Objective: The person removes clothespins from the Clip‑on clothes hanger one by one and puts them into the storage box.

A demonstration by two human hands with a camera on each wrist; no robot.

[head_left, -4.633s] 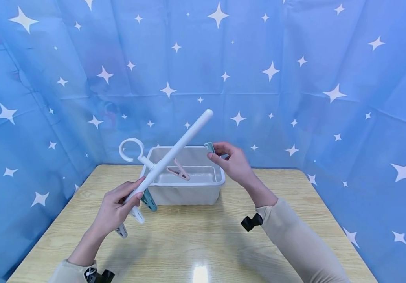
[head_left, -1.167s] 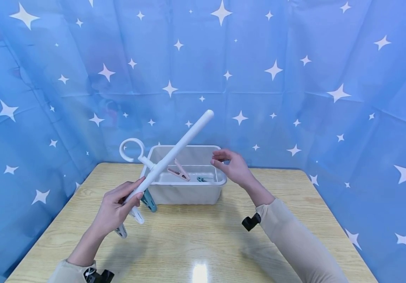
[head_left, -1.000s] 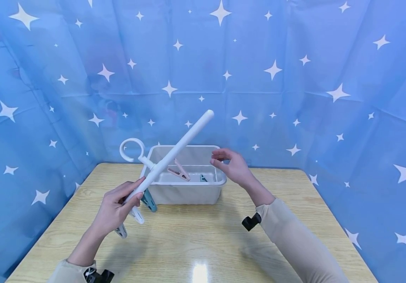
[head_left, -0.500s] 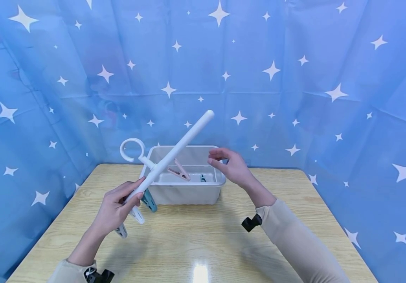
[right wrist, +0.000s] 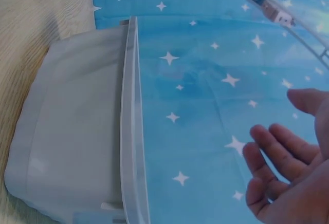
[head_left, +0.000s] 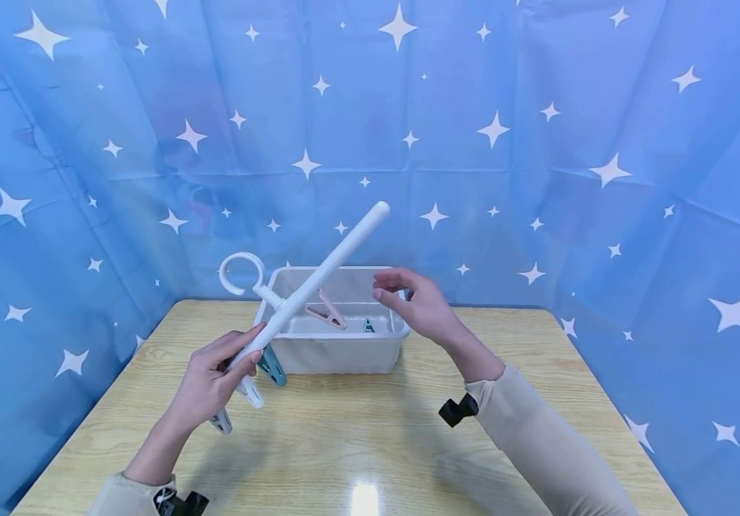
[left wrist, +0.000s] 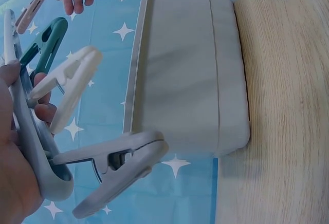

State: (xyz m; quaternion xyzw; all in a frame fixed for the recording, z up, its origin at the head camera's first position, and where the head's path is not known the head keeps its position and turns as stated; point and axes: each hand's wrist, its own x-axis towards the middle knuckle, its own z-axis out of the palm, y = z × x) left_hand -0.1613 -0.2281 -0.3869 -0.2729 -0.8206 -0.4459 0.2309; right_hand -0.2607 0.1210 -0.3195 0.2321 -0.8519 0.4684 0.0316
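Observation:
My left hand (head_left: 218, 373) grips a white clip hanger (head_left: 324, 269) near its lower end, tilted up to the right, its round hook pointing up left. Along the bar in the left wrist view hang a grey clip (left wrist: 121, 165), a white clip (left wrist: 74, 88), a green clip (left wrist: 49, 44) and a pink clip (left wrist: 31, 12). In the head view the pink one overlaps the bin. A small teal clip (head_left: 370, 326) lies inside the light grey bin (head_left: 337, 356). Over the bin's right end is my right hand (head_left: 417, 301), holding nothing, fingers loosely bent and thumb apart.
The bin stands toward the back of a wood-grain table (head_left: 344, 444). Behind and at both sides hangs a blue curtain (head_left: 537, 179) with white stars. Each wrist wears a small black camera, such as the right wrist camera (head_left: 458, 408).
The teal clip, pinched in my right hand earlier, has dropped into the bin and shifted a little there. That hand has since drifted slightly left. My left hand keeps the hanger nearly still.

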